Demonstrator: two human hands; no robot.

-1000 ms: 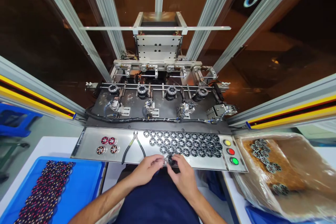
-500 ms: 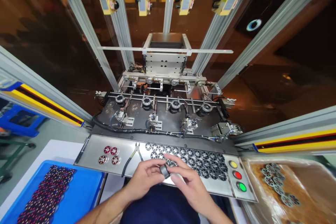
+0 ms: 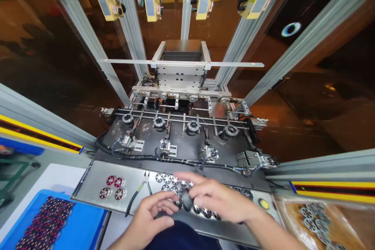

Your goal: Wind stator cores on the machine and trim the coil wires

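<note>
A person's left hand [image 3: 152, 216] and right hand [image 3: 218, 199] are pinching a small dark round core [image 3: 186, 202] between their fingertips, the right's other fingers spreading open, just above a brushed steel shelf [image 3: 90, 181] holding rows of slotted metal cores [image 3: 167, 179] beside black-handled pliers [image 3: 135, 197].
</note>
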